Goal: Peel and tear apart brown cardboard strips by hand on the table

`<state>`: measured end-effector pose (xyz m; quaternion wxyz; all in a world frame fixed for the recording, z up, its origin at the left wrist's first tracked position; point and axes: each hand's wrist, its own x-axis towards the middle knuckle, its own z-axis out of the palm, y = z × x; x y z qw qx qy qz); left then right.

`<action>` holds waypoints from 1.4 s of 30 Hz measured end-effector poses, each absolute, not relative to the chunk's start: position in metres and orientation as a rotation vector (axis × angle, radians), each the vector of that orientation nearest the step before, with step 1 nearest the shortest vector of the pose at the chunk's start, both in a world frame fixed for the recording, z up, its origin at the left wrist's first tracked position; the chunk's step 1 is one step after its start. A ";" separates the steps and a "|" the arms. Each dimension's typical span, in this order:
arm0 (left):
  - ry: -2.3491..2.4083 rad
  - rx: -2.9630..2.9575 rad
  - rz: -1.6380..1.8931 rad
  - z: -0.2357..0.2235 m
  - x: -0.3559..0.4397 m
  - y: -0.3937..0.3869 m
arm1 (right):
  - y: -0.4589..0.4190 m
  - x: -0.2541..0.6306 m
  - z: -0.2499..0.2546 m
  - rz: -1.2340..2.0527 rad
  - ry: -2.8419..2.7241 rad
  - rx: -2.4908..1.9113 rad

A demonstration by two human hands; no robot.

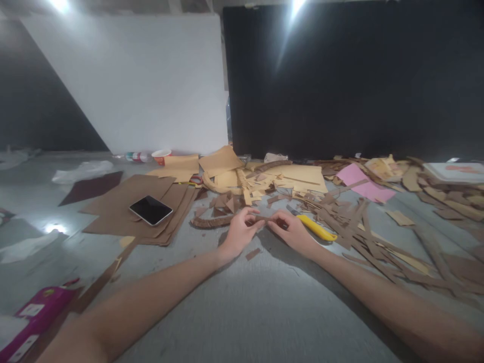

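Between my two hands is a small brown strip point(260, 219) that looks like paper or thin cardboard, pinched at both ends. My left hand point(243, 229) is closed on its left end, and my right hand point(288, 228) grips the right end. Left of my left hand lies a curved brown strip with a ridged edge point(212, 222). A yellow utility knife point(316, 228) rests on the table just right of my right hand, its blade pointing toward the back left. One small brown scrap point(253, 253) lies below my hands.
A smartphone point(151, 209) lies on stacked brown sheets point(113, 224) at left. Brown strips point(370, 242) are heaped at right, near a pink sheet point(365, 182). Tan sheets point(302, 176) and a paper cup point(161, 155) stand at the back. A magenta object point(41, 312) is front left.
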<state>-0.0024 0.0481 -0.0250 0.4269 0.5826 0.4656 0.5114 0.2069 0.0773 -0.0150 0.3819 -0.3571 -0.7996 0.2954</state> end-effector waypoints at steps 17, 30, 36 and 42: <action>1.173 1.470 1.272 -0.027 -0.002 0.050 | 0.078 0.208 -0.017 0.746 -2.039 -0.922; 1.178 1.470 1.282 -0.029 -0.003 0.050 | 0.076 0.207 -0.016 0.762 -2.056 -0.927; 1.187 1.460 1.282 -0.029 -0.003 0.051 | 0.076 0.207 -0.016 0.737 -2.049 -0.916; 1.183 1.480 1.300 -0.030 -0.003 0.053 | 0.075 0.208 -0.015 0.729 -2.053 -0.898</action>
